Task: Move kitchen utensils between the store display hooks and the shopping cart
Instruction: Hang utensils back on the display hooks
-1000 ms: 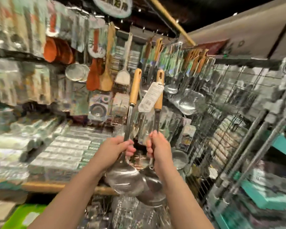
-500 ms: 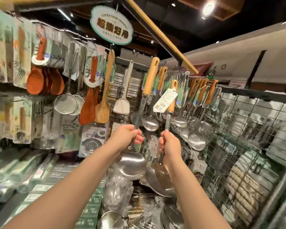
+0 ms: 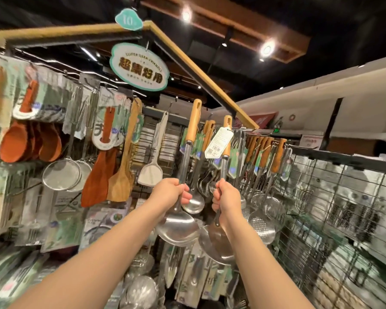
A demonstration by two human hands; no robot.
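1. You face a shop wall of hanging kitchenware under a dark ceiling with spotlights. An oval sign (image 3: 138, 66) hangs at eleven o'clock.
2. Your left hand (image 3: 168, 192) has its fingers wrapped round the steel shaft of a ladle (image 3: 176, 228). The wooden handle points toward twelve and the bowl sits below your fist.
3. Your right hand (image 3: 226, 197) grips the shaft of a spatula (image 3: 218, 244), also upright. A paper tag (image 3: 218, 141) dangles by its wooden handle, and its blade sits just beside the ladle bowl, at four o'clock.
4. The display hooks (image 3: 299, 145) at two o'clock carry wooden-handled skimmers (image 3: 263, 221). At nine o'clock hang wooden turners (image 3: 120, 175) and mesh strainers (image 3: 61, 177).
5. The wire rack (image 3: 348, 186) at three o'clock holds packaged goods too blurred to identify.
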